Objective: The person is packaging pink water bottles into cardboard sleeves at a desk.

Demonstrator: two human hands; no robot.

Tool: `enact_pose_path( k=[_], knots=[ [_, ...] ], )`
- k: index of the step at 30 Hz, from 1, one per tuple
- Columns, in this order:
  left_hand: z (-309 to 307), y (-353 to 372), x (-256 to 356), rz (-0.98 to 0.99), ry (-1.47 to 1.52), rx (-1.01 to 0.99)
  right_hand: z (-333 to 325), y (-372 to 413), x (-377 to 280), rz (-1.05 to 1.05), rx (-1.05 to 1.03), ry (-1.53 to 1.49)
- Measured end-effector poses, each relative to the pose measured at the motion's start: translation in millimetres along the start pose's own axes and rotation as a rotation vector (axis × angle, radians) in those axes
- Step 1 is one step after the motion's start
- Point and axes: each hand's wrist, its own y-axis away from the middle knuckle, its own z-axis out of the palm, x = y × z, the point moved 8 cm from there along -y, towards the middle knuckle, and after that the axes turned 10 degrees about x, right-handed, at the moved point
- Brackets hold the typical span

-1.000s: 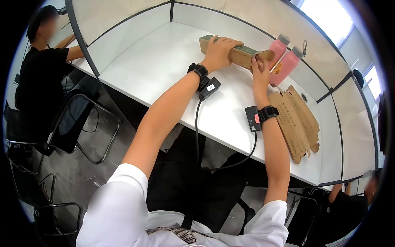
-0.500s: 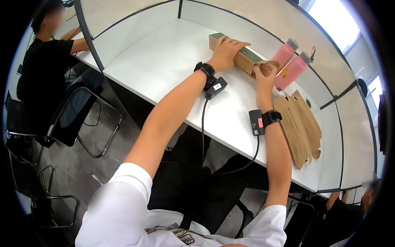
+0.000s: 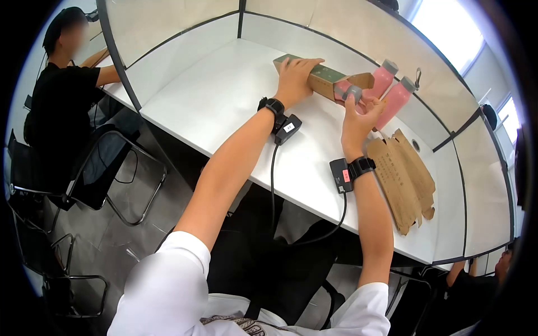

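At the far left a person in a black shirt (image 3: 59,95) is cut off by the frame edge, seated beyond a grey-framed partition panel (image 3: 168,33). A black metal-framed chair (image 3: 112,168) is seen below. The white desk top (image 3: 213,95) is left bare from its near edge to the partition — wide open room on that side.

The long brown cardboard box with a green top face (image 3: 327,74) is laid along the back partition. Its middle is hidden under the left hand (image 3: 294,78), which is pressed flat on it with fingers extended, not gripping. At the box's open right end, where a flap is raised, a small pink bottle with a grey cap (image 3: 344,89) is grasped by the right hand (image 3: 358,115) — how much of it lies inside cannot be made out.

Just beside this, two taller pink bottles (image 3: 395,98) are stood against the partition. Near the desk's right edge a stack of flattened brown cardboard sleeves (image 3: 400,173) is laid, apart from the box.
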Motion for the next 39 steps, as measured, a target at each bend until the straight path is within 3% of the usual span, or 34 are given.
enact_pose_path(
  k=[8,12,20,29,32,36,39],
  knots=[
    [-0.4,3.7,-2.4,0.034,-0.022,-0.015,19.2,6.5,21.7,0.109,-0.276,0.054],
    [3.6,4.5,-9.2,0.045,-0.031,0.007,16.9,7.3,35.8,0.174,-0.240,-0.043],
    [-1.7,2.4,5.9,0.092,-0.033,-0.025,-15.4,-4.9,14.7,0.010,-0.003,0.046],
    [-7.7,2.7,2.2,0.029,-0.026,0.044,-8.9,-6.2,5.3,0.096,-0.057,-0.245],
    [-11.0,0.4,5.1,0.039,-0.041,0.062,5.6,0.1,30.0,0.221,-0.205,-0.253],
    [-9.5,1.4,6.2,0.056,-0.014,0.040,2.5,0.6,28.8,0.279,-0.185,-0.137],
    [-8.3,-0.2,5.2,0.042,0.008,0.031,-3.5,-7.3,12.6,0.114,-0.112,-0.206]
  ],
)
